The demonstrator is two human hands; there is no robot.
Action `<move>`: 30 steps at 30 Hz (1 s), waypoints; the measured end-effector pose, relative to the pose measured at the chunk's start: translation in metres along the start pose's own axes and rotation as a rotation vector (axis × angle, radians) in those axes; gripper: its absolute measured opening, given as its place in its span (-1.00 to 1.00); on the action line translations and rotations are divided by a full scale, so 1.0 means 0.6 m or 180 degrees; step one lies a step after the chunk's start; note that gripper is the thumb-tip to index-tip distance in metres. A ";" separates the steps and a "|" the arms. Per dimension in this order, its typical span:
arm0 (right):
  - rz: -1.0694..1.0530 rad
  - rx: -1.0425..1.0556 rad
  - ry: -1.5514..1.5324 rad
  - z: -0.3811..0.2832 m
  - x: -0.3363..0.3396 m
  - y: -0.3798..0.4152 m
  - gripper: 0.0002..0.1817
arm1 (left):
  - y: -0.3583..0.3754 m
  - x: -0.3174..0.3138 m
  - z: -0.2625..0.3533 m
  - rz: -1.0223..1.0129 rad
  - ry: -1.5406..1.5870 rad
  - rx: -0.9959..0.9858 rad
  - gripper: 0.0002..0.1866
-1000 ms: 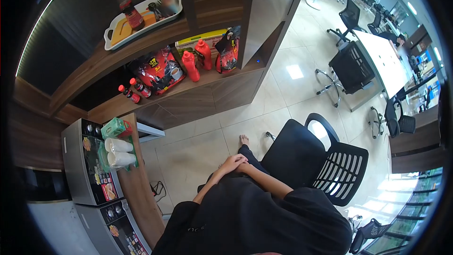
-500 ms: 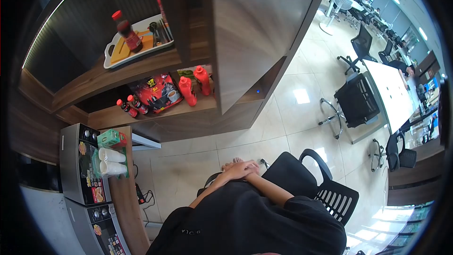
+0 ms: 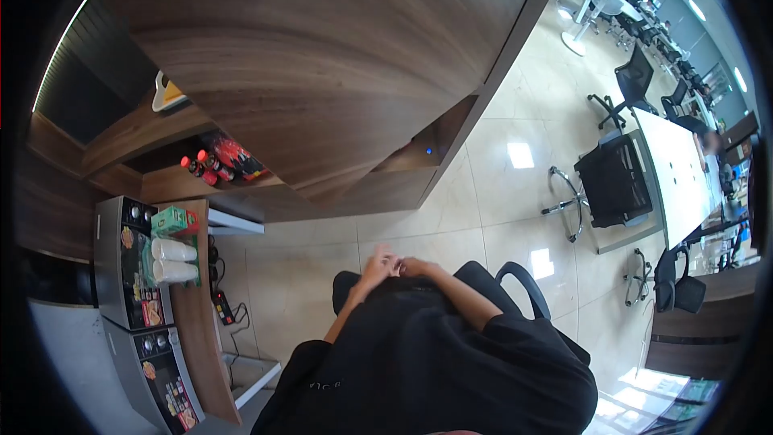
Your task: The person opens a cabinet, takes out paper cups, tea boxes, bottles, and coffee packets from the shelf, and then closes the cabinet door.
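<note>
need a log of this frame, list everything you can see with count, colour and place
cabinet: one, brown wood, overhead, fills upper middle
bottles: several, red, on the shelf under the cabinet, left; exact count unclear
box: one, green, on the counter at left
cups: two stacks, white, lying beside the box
machines: two, grey with dark fronts, far left
power strip: one, black, on the floor by the counter
near chair: one, black, just behind the person's arms
office chairs: several, black, on the tiled floor at right
table: one, white, right
fan: one, white, top right
left hand: held together with right hand, in front of the black shirt, holding nothing visible
</note>
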State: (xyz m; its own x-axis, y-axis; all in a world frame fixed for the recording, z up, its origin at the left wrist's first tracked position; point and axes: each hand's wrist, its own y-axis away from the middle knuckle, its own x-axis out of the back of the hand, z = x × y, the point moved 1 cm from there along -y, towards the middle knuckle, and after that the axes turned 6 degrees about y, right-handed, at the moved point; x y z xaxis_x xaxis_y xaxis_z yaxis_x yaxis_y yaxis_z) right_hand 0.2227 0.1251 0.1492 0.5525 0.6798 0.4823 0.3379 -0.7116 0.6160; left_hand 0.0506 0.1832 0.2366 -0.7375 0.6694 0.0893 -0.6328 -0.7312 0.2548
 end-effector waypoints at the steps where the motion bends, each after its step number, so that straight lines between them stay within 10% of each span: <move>1: 0.0261 0.0260 0.0238 0.016 0.019 0.000 -0.67 | 0.003 0.039 -0.052 0.0429 -0.0353 -0.0193 -0.54; 6: 0.1554 0.0896 0.0549 0.098 0.156 -0.008 -0.68 | 0.171 0.225 -0.387 0.2147 0.0147 0.0962 -0.65; 11: 0.2504 0.0236 0.0340 0.081 0.332 -0.001 -0.45 | 0.396 0.252 -0.376 0.1971 0.0207 0.2992 -0.73; 15: 0.2656 -0.0102 0.0401 0.083 0.413 -0.018 -0.26 | 0.429 0.171 -0.243 0.2193 -0.0358 0.2588 -0.74; 26: 0.1994 -0.1236 0.0280 0.067 0.485 -0.038 -0.09 | 0.301 0.126 -0.400 0.1251 -0.2251 0.0841 -0.76; 30: 0.2178 -0.1130 0.0453 0.077 0.471 -0.042 -0.10 | 0.269 0.161 -0.313 0.1709 -0.0473 0.1909 -0.75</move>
State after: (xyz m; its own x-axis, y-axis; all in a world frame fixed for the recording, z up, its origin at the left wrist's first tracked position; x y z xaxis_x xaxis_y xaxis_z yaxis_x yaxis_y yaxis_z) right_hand 0.4056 0.3270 0.2410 0.4390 0.1438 0.8869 -0.3196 -0.8976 0.3037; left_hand -0.1673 0.1051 0.1057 -0.8385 0.2893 0.4617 0.0625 -0.7907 0.6090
